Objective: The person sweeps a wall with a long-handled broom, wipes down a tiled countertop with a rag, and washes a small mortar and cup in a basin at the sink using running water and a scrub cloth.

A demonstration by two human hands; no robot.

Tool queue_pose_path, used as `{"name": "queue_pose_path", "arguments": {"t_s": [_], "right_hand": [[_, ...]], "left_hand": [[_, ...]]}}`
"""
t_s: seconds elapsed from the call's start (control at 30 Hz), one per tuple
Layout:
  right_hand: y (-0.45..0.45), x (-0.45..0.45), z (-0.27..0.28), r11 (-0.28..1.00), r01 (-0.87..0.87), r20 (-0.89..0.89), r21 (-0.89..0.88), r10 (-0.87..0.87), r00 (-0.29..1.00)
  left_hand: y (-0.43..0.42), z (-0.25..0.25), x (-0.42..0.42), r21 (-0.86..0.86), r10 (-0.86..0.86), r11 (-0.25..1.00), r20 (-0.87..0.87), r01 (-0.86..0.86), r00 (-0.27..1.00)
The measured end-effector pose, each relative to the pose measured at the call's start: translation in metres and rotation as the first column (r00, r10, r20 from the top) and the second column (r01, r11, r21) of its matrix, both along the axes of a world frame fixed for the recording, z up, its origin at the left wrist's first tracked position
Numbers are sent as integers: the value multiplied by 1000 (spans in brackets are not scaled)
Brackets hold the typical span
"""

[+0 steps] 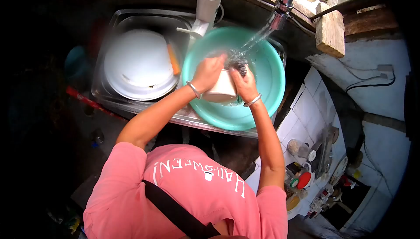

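Note:
Over the green basin (271,101), my left hand (210,72) is closed on the left side of a white bowl (222,88). My right hand (246,83) grips the opposite side, its thumb along the bowl's wall. Between the hands, at the bowl's far side, is a dark, rough-looking patch (238,67); splashing hides whether it is a scrubber. Water falls from the chrome faucet (278,18) beside the bowl. Both hands' far fingers are partly hidden by the bowl and the spray.
Left of the basin, a steel sink (101,75) holds a large white lid or plate (138,62) with an orange piece (173,59) at its edge. A white water heater tap (208,5) rises behind. Jars and a red lid (303,180) crowd the tiled counter (313,81) at right.

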State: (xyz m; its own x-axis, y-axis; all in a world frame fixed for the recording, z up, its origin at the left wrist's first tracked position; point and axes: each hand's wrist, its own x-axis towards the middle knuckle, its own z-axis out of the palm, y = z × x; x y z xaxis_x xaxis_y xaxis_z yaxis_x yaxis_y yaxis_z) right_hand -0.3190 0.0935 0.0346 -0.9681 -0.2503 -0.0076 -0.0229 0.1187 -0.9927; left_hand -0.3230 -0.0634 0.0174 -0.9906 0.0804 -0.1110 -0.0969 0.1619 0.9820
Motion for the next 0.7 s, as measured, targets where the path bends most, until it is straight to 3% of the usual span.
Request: {"name": "queue_pose_path", "arguments": {"t_s": [0.03,0.07,0.17,0.27,0.3,0.37,0.43,0.47,0.53,0.57,0.63,0.67,0.7], "right_hand": [[5,-2,-13,991,27,58,-128,-19,998],[9,-5,-11,990,44,75,-132,-34,997],[17,-9,-10,992,34,107,-123,-21,994],[17,-10,-5,999,26,182,-38,-19,983],[14,-7,-3,999,7,93,36,-11,996],[0,9,6,898,18,-99,441,29,995],[-18,22,5,761,289,-573,581,131,809],[-26,27,14,767,313,-640,560,161,751],[-15,17,-2,846,198,-300,495,-47,953],[-7,8,-12,884,157,-97,440,-127,987],[10,-4,-24,990,108,292,86,-129,948],[10,-3,-24,987,117,366,-114,-67,928],[9,-3,-22,995,98,293,-37,-83,952]], "left_hand": [[0,-2,-2,88,-22,996,10,21,1000],[-5,4,-4,249,-135,964,167,90,977],[-36,10,-9,305,-545,812,94,497,833],[-37,10,0,392,-462,838,139,380,876],[-35,5,2,404,-410,853,128,330,903],[-29,-7,8,331,-294,909,83,252,952],[-22,-26,15,274,-176,946,-7,171,984],[-21,-28,13,293,-168,941,-32,170,985],[-25,-30,23,283,-212,941,62,187,975],[-26,-17,27,277,-230,941,105,194,968],[-25,-1,33,299,-192,941,89,157,977],[-24,3,35,290,-178,946,79,148,981],[-24,5,34,282,-163,949,64,139,984]]}}
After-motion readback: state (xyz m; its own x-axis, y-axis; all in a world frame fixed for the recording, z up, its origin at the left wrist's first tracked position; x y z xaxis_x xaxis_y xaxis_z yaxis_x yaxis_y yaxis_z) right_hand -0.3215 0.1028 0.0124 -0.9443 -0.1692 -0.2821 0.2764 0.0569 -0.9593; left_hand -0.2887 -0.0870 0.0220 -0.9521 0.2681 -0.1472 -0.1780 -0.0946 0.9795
